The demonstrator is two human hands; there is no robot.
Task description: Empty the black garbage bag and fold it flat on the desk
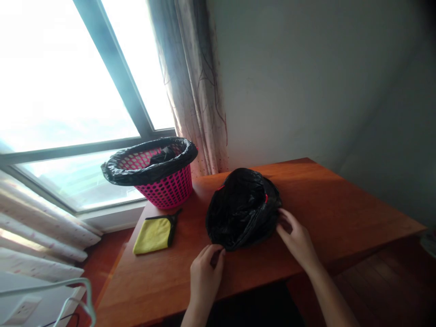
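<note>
Head view: the black bag (235, 213) is sitting mid-frame on the desk (344, 200); uneven pulling could tear it. The left hand (206, 272) is reaching upward, fingers pinching its near edge; the right hand (298, 240) is angling up-left, fingers touching its right side, grip unclear.

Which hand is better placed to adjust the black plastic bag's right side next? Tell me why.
Probably the right hand: it is at the right edge of the black plastic bag, while the left hand is at the near-left edge.
</note>
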